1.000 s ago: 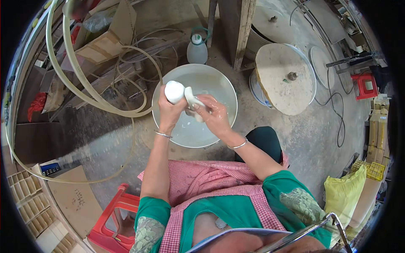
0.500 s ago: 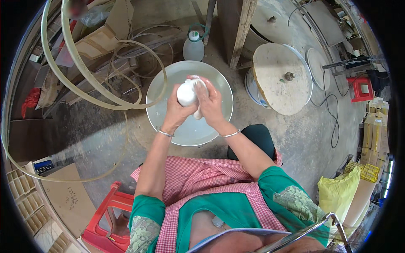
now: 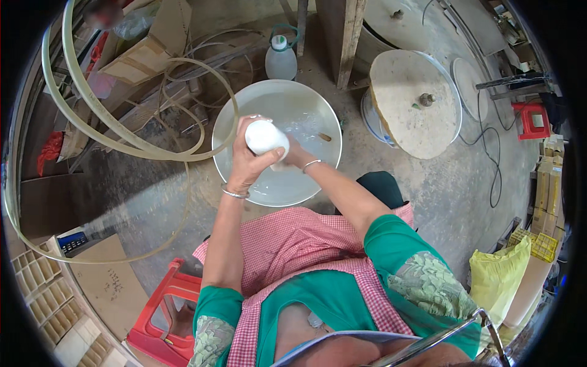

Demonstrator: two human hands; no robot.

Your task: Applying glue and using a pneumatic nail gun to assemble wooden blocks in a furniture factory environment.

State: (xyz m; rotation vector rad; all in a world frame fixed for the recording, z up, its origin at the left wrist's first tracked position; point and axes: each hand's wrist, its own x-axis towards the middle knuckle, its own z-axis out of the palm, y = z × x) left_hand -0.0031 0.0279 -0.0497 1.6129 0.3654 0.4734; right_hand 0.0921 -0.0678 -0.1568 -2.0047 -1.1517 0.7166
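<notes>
My left hand grips a smooth white rounded piece, thumb along its near side and fingers round its far side. It looks like a cup or jar with its base turned up, but its exact kind does not show. Behind its lower right side is my right hand, its fingers hidden by the piece. Both hands are over a wide pale basin of water on the floor. A small brown object lies in the basin, right of my hands.
Beyond the basin stands a translucent jug with a green handle. Loops of pale hose hang at the left, close to my left forearm. A lidded tub is at the right, a red stool at the lower left.
The white piece has shifted left and tipped in my left hand. My right hand has dropped from its side to behind it. The brown object and ripples now show in the basin.
</notes>
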